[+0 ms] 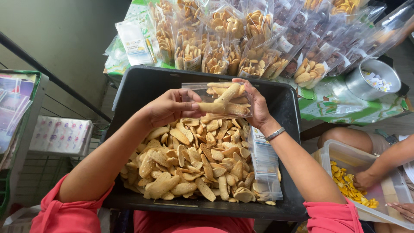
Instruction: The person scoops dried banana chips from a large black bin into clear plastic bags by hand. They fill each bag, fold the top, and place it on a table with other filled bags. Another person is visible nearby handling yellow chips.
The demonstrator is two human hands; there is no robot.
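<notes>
Left hand [170, 107] is pinching the near left edge of a clear plastic bag [211, 92], thumb and fingertips pressed on the film. Said bag sits held up over the far half of a black tray [142, 86], half stuffed with long tan cookies sticking out at angles. Below it the tray holds a loose heap of cookies [194, 159], spread across the middle. Right hand [254, 105], silver watch on the wrist, curls round the bag's right side, fingers closed on it. Just right of the heap a stack of empty labelled bags [264, 164] leans on the tray wall. Further right, a steel bowl [374, 78] and another person's hand [366, 179] in a clear tub of yellow snacks [345, 155].
</notes>
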